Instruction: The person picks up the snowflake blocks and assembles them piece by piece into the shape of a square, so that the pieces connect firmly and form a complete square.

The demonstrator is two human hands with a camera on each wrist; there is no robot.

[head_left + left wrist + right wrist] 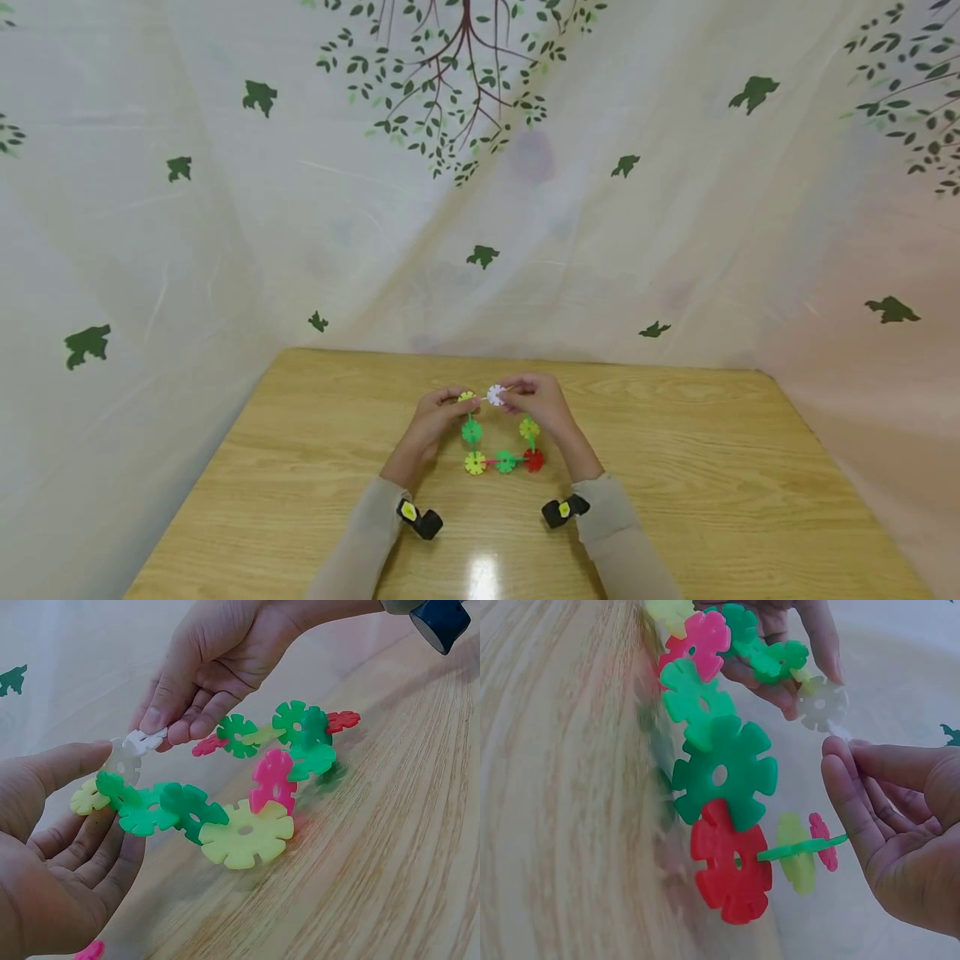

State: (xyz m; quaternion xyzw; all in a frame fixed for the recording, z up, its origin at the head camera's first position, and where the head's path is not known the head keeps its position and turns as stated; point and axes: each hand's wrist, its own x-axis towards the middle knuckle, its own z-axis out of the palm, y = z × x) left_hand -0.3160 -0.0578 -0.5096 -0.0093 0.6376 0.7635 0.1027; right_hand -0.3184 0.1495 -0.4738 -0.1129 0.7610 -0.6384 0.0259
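A chain of notched plastic snowflake discs forms a near-ring between the hands on the table. My left hand (438, 415) grips one end, its thumb on a translucent whitish disc (124, 763) beside a small yellow disc (88, 796). Between thumb and fingertips, my right hand (542, 403) pinches a white disc (496, 395) that meets the whitish one edge to edge. From the left end the chain runs through green discs (148, 814), a large yellow disc (249, 834) and a pink disc (273, 781). A red disc (731, 866) sits at the near right corner.
The wooden table (712, 467) extends on both sides of the arms. Behind it hangs a pale curtain (375, 250) printed with leaves and birds. Each wrist carries a small black camera (420, 518). Part of a pink piece (90, 950) shows below the left hand.
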